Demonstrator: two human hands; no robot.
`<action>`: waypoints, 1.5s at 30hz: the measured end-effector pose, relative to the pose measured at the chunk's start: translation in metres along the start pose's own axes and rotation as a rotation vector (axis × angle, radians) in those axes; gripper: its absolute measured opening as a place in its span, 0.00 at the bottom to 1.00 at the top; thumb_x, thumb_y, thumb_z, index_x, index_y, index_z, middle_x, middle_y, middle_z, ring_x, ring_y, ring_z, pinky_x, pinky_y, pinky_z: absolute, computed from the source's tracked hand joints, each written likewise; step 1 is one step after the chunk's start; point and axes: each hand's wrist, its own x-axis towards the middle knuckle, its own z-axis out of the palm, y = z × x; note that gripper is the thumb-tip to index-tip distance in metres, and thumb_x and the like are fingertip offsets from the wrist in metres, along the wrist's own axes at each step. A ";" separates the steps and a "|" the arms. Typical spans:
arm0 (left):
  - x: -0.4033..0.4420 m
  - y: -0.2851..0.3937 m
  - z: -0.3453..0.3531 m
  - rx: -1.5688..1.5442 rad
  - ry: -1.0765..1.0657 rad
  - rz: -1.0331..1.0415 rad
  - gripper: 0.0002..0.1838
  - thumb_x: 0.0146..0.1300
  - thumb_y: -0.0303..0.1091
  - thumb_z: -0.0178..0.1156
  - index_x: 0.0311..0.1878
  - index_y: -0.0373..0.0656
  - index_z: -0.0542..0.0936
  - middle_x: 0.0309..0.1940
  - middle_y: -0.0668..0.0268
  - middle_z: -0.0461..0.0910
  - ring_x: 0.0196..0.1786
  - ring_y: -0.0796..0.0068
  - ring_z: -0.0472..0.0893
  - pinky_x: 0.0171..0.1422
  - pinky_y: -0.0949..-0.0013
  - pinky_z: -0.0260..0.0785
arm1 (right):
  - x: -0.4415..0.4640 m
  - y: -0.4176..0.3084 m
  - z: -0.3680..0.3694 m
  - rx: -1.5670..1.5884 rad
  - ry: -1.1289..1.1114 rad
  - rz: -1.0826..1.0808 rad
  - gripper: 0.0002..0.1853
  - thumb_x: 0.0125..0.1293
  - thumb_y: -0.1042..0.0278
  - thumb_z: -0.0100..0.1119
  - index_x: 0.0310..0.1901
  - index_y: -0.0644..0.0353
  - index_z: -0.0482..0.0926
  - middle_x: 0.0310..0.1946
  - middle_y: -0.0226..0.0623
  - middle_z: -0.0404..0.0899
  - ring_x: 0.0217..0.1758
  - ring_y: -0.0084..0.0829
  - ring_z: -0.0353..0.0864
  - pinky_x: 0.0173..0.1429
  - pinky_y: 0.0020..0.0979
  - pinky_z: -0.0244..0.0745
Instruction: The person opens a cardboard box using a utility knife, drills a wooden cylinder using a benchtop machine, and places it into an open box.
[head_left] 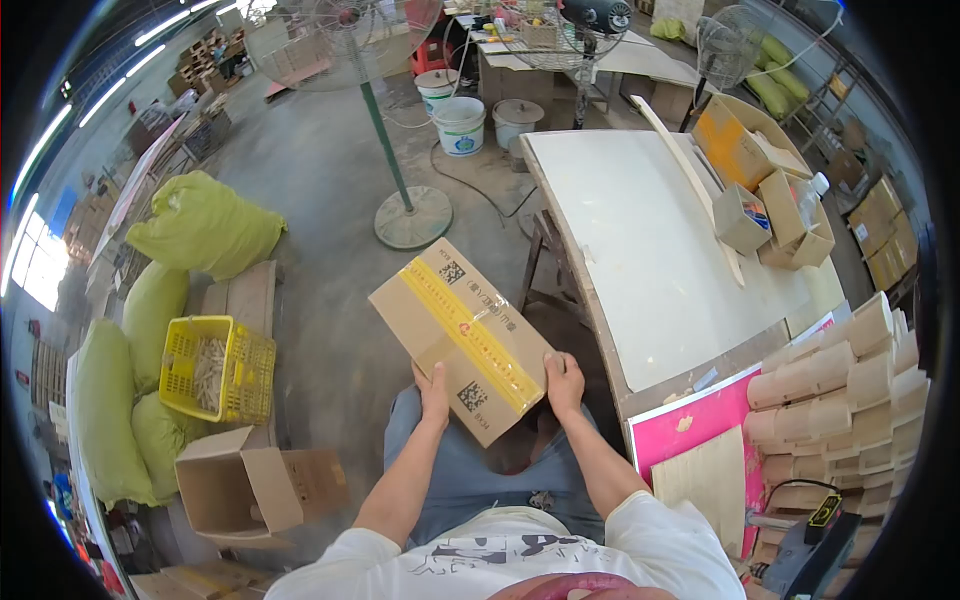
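Observation:
A closed cardboard box [425, 335] with yellow printed tape along its top is held at a slant above my lap. My left hand [434, 394] grips its near left edge, thumb on the top face. At the right end my right hand [565, 382] clasps the corner, its fingers bent around the side. Black square codes and printed characters show on the upper face. The underside of the box, and the fingertips under it, are hidden.
A white-topped table [640, 260] stands right, with stacked curved wooden pieces [830, 400] nearby. Left are a yellow basket [235, 375] of wooden sticks, an open carton [215, 490] and green sacks [205, 225]. A fan [413, 217] and buckets [460, 128] stand ahead.

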 end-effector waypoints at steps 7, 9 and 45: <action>0.030 0.037 -0.018 -0.010 -0.188 -0.102 0.38 0.81 0.39 0.56 0.86 0.44 0.51 0.78 0.54 0.64 0.75 0.58 0.69 0.79 0.56 0.64 | -0.093 -0.004 -0.011 -0.012 -0.006 0.095 0.21 0.75 0.53 0.60 0.59 0.59 0.84 0.51 0.53 0.88 0.57 0.52 0.88 0.62 0.44 0.80; 0.036 0.036 -0.014 -0.005 -0.279 -0.074 0.36 0.81 0.40 0.56 0.84 0.42 0.55 0.77 0.53 0.66 0.73 0.58 0.72 0.77 0.55 0.65 | -0.106 0.005 -0.012 -0.077 -0.006 0.103 0.22 0.75 0.55 0.58 0.62 0.61 0.81 0.53 0.55 0.86 0.58 0.56 0.86 0.63 0.46 0.79; -0.029 0.082 0.063 1.429 -0.201 0.608 0.34 0.72 0.51 0.53 0.77 0.44 0.70 0.77 0.46 0.65 0.83 0.43 0.57 0.85 0.35 0.43 | 0.431 -0.066 -0.387 -1.030 0.398 -0.677 0.26 0.69 0.51 0.61 0.61 0.60 0.82 0.56 0.57 0.84 0.59 0.59 0.83 0.62 0.56 0.79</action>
